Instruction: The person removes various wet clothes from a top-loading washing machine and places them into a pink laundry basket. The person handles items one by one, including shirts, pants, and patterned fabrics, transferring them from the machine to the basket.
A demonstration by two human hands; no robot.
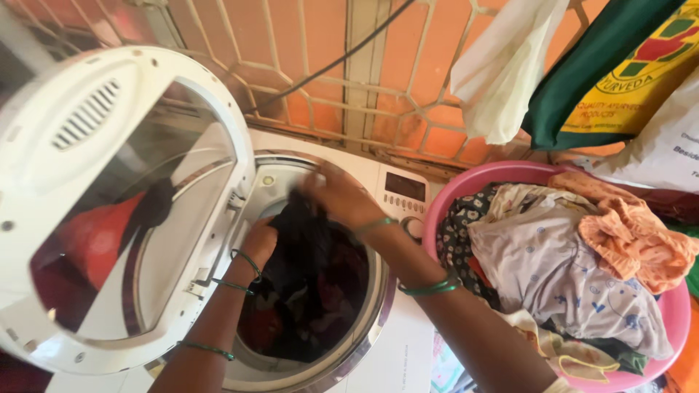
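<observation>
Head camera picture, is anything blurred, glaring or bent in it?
In the head view, the right hand is motion-blurred over the dark garment; the raised washer lid bulges with wide-angle distortion and its window mirrors the clothes; the drum is in deep shadow, while the pink basin of laundry is sharp and evenly lit.

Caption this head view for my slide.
Both hands grip dark cloth over the open white washing machine.

Washing machine (pixel 386 364) sitting centre, its door (pixel 109 196) swinging open to the left, dark garment (pixel 306 240) hanging in the drum, basin (pixel 673 306) of clothes (pixel 561 269) resting right, grille (pixel 306 80) standing behind
</observation>
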